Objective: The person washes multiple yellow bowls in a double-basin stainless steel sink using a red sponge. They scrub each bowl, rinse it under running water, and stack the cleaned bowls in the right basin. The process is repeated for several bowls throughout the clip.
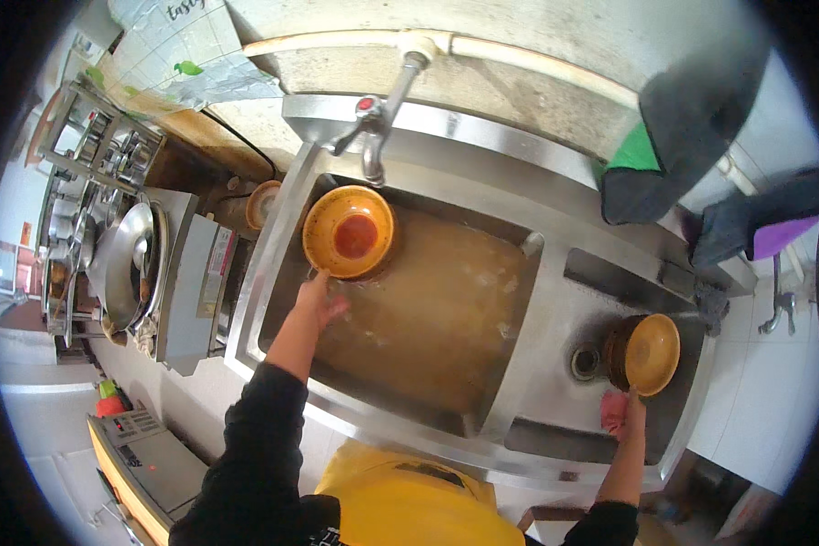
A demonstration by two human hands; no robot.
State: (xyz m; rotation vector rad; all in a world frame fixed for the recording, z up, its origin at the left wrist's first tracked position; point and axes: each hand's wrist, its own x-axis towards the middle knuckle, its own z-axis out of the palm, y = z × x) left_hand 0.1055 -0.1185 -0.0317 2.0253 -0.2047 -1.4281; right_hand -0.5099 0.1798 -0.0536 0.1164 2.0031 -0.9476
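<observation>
At the upper left of a steel sink basin full of murky brown water, my left hand (319, 300) grips the near rim of an orange-brown bowl (314, 235) with reddish liquid or residue at its centre. Under the faucet's spout (373, 167) sits this bowl; whether water runs is not visible. In the right basin, my right hand (633, 409) is at the lower rim of a tilted orange-brown bowl (653, 355), which rests on or against other bowls beside the drain (585, 361). A pink cloth (614, 411) is also in that hand.
A steel divider (519, 348) separates the basins. Dark cloths (689, 130) hang from the wall pipe at the right. Left of the sink stand a cabinet with a wok (126, 266) and a rack of metal pots (102, 147). Another bowl (263, 205) lies behind the sink's left edge.
</observation>
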